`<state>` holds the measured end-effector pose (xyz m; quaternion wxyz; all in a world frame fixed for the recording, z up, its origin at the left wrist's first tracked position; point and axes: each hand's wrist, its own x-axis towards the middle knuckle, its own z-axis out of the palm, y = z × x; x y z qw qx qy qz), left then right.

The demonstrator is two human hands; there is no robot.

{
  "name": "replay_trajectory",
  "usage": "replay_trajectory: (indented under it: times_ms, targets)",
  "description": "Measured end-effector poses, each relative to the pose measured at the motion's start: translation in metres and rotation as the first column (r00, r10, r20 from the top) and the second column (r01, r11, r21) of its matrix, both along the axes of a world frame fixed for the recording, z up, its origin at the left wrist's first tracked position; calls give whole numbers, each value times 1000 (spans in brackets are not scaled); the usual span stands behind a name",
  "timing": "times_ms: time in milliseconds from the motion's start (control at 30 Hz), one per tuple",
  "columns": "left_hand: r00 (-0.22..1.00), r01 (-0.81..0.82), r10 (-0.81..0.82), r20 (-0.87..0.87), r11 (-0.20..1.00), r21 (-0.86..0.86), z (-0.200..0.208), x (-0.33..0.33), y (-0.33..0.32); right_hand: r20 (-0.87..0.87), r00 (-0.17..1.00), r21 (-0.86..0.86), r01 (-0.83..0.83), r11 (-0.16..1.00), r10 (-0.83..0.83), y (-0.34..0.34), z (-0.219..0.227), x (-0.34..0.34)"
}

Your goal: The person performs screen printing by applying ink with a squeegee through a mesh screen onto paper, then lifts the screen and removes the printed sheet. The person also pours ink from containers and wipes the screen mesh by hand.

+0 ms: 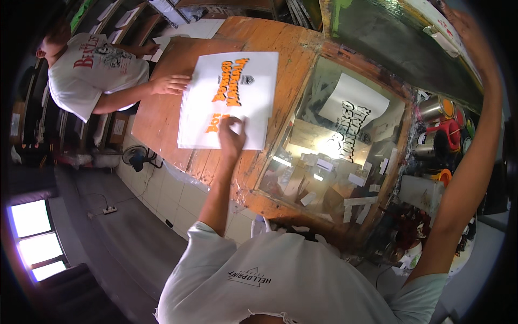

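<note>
A stack of white sheets (256, 102) with orange-and-black lettering lies on the wooden table (216, 173). My left hand (233, 136) is over its near part, thumb and fingers curled together at the orange print; whether they pinch anything is hidden. My right arm reaches to the far upper right, where my right hand (465, 28) is closed around the edge of a raised printing screen (399, 59) with dark green mesh. Below that screen, a white sheet (356, 94) and black lettering show on a glass panel (288, 156) set in the table.
At the left a co-worker (89, 70) stands with one hand (171, 85) at the stack's left edge. Paint cans (436, 108) and stained containers crowd the right side. A small fan (139, 156) stands on the tiled floor, and a power strip (109, 210) lies farther left.
</note>
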<state>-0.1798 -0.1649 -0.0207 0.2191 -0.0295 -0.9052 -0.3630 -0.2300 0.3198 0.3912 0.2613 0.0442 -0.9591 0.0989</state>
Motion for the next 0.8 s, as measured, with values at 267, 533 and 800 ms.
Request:
replay_trajectory:
  times_ms: [267, 533, 800]
  targets:
    - [961, -123, 156, 227, 980, -154, -33, 51, 28, 67, 996, 71, 53, 996, -57, -28, 1, 40]
    - [875, 264, -211, 436, 962, -63, 19, 34, 51, 90, 969, 17, 230, 973, -230, -13, -16, 52]
    - [931, 364, -308, 195, 803, -472, -36, 39, 178, 240, 946, 12, 224, 975, -220, -13, -1, 40]
